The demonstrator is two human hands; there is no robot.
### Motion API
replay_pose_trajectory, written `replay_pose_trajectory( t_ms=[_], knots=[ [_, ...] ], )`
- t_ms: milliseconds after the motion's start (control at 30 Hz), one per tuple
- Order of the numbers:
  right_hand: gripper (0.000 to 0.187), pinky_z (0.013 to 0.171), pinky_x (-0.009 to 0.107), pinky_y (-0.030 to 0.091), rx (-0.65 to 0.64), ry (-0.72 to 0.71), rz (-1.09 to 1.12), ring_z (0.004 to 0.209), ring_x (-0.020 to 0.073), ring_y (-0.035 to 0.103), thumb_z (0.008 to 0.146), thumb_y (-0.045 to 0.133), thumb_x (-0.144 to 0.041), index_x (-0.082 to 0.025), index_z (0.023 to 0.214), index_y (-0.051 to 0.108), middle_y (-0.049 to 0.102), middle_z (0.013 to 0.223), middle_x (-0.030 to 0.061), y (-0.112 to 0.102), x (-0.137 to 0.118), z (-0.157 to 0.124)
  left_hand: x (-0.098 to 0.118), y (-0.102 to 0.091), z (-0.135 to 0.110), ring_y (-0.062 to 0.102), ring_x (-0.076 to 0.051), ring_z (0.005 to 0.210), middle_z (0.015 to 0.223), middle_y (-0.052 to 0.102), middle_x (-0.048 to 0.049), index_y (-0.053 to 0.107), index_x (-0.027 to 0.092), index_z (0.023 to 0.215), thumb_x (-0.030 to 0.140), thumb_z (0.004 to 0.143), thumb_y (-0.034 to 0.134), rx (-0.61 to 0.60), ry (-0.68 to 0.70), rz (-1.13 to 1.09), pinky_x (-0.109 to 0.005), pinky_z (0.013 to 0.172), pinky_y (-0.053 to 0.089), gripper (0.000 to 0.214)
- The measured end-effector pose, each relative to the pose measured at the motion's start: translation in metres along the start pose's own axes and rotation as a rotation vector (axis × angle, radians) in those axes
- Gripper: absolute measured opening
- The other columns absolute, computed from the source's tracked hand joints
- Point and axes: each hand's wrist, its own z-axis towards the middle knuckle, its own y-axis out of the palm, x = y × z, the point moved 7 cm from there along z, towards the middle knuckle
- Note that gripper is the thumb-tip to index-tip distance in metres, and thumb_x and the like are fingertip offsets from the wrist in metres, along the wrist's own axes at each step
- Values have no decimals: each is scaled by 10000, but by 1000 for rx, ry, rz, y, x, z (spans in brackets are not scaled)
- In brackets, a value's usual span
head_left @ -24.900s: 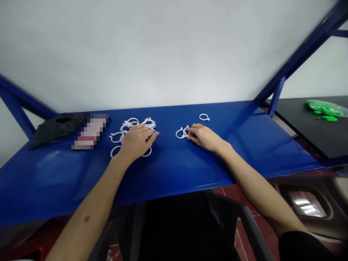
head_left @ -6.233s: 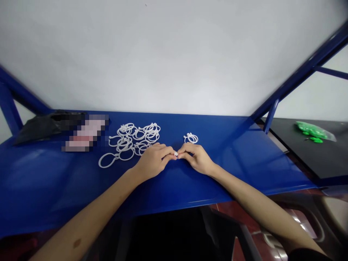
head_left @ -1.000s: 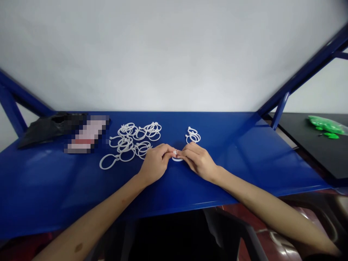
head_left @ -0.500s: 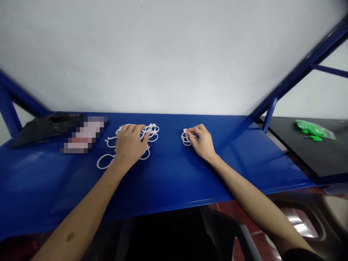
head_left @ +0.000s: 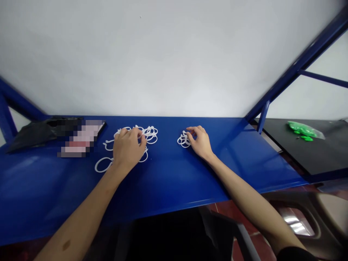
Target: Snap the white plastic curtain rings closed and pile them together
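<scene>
Thin white loops with small knob-like joints (head_left: pixel 151 135) lie in a loose, overlapping group at the left of the blue table (head_left: pixel 168 177). My left hand (head_left: pixel 127 148) is over this group and hides part of it. Its fingers are curled, with thumb and forefinger closed at a white loop. A smaller bunch of white loops (head_left: pixel 183 141) rests apart, right of the middle. My right hand (head_left: pixel 200 144) is just to the right of that bunch, its thumb and forefinger apart at the edge of it.
A black plastic bag (head_left: pixel 29 136) and a blurred-out pinkish flat object (head_left: pixel 81 139) lie at the table's left. A clear bag with green pieces (head_left: pixel 304 129) sits on a black surface (head_left: pixel 288 152) at the right. Blue metal bars (head_left: pixel 288 81) rise at both sides, before a pale wall.
My right thumb and forefinger have parted from the small bunch, which now shows more fully. My left fingers have curled in over the larger group. The view has shifted slightly.
</scene>
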Motion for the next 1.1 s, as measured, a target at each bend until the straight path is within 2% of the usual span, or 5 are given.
replay_pose_trajectory(
  t_ms=[333,500,700,900,1100],
  knots=[
    [211,797,313,511,-218,-204,276,818,164,633,985,584,-339,-201,1125,661,681,892,36,6,-57,-26,71,-6,-24,614,-197,848,862,727,-17,652,198,931,239,987,542,15,545,-232,-347,848,479,130],
    [185,726,274,516,-322,-151,387,748,139,641,993,549,-323,-197,1075,656,693,850,15,15,-66,-39,88,-3,-36,613,-188,805,824,714,-19,660,189,892,208,973,562,14,616,-255,-340,826,502,129],
    [204,750,282,545,-167,-33,513,792,140,661,965,577,-301,-214,1139,636,694,916,29,3,-52,-32,89,-12,-34,666,-157,923,1099,718,-40,653,205,1063,197,964,564,-53,457,-610,-311,858,540,133],
    [210,729,281,554,-195,-61,542,784,143,686,952,620,-307,-218,1138,659,714,897,31,3,-55,-35,59,4,-21,608,-102,615,838,711,5,678,216,963,358,956,571,-216,-60,-733,-234,570,482,177],
    [185,677,266,550,-254,-96,518,750,137,697,965,601,-266,-210,1123,676,734,896,33,6,-57,-38,48,28,-24,628,-139,618,740,694,1,698,216,1027,434,914,603,-361,-223,-827,-255,553,467,263]
  ],
)
